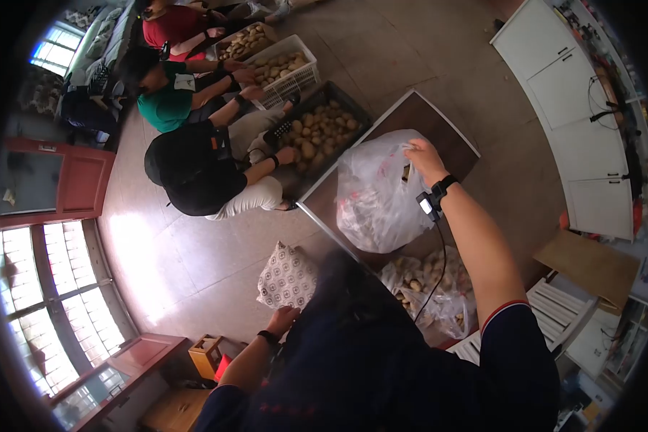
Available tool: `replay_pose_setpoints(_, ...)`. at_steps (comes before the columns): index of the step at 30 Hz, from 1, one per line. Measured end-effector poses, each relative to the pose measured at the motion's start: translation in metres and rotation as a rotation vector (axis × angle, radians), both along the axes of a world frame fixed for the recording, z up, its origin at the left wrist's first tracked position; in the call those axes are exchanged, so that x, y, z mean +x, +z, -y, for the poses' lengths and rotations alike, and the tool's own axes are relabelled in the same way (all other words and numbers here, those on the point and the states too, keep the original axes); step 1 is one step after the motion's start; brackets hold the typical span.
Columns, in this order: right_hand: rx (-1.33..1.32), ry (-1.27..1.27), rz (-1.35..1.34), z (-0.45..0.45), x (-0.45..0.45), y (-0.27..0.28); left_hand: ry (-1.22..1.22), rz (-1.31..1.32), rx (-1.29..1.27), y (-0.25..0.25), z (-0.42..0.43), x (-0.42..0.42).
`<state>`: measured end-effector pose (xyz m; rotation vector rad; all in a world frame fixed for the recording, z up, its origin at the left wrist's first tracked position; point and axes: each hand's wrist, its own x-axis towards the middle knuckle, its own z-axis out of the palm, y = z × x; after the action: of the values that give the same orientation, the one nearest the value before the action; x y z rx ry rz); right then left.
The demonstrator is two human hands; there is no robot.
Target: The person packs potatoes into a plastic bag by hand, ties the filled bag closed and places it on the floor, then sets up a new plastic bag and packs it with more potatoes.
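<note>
Our right grip (426, 163) pinches the bag (379, 194), likely steadying it; our left grip (284, 319), by the cloth (286, 277), we cannot tell.

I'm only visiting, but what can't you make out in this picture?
All in the head view:
What fills the big plastic bag: its cloudy, crumpled film hides it.
Whether the left hand touches the patterned cloth: too blurred and small there.
The head of the person in red: cut by the top edge.
The wearer's legs: hidden by the dark shirt.
</note>
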<state>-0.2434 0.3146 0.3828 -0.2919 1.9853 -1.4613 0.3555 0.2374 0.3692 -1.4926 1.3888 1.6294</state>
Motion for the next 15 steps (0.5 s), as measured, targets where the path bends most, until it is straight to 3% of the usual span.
replay_pose_setpoints(6,0.171,0.027,-0.289,-0.016,0.004,-0.004,-0.192,-0.004,-0.008,0.003,0.005,-0.018)
replay_pose_setpoints(8,0.353,0.061,-0.454,-0.031,-0.005,-0.021,-0.238,-0.043,0.03,0.008,0.006,-0.024)
replay_pose_setpoints(9,0.394,0.102,-0.382,-0.037,-0.003,-0.008,-0.234,-0.042,0.023,0.006,0.005,-0.023)
replay_pose_setpoints(10,0.388,0.103,-0.382,-0.043,0.0,-0.006,-0.256,-0.086,0.017,0.002,0.004,-0.021)
replay_pose_setpoints(12,0.364,0.033,-0.744,-0.056,0.01,0.001,-0.279,-0.129,0.006,-0.001,0.003,-0.02)
replay_pose_setpoints(15,0.399,-0.002,-0.781,-0.086,0.04,0.015,-0.341,-0.195,-0.04,-0.001,0.003,-0.023)
